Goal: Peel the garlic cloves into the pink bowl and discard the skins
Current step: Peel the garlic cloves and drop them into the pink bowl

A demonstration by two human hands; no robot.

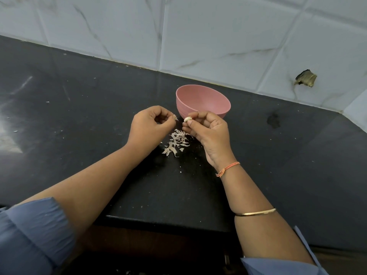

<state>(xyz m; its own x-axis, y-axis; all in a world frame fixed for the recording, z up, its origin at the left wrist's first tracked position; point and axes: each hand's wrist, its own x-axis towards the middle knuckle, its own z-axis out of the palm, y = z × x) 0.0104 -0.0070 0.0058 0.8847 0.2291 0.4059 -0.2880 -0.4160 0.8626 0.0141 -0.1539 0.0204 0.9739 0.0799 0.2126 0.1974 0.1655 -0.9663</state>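
A pink bowl [202, 100] stands on the dark countertop [79, 108] near the tiled wall; its inside is hidden from here. My right hand [208, 132] pinches a pale garlic clove [187, 119] just in front of the bowl's near side. My left hand [148, 126] is a little to the left and pinches a small scrap of garlic skin [36, 117] at its fingertips. Below and between the hands lies a loose pile of papery garlic skins [175, 142] on the counter.
The white marble-look tiled wall [218, 36] runs behind the counter, with a broken hole [305, 78] at the right. The counter's front edge [162, 217] lies close under my forearms. Small skin crumbs dot the surface; a dark stain [274, 120] sits right of the bowl.
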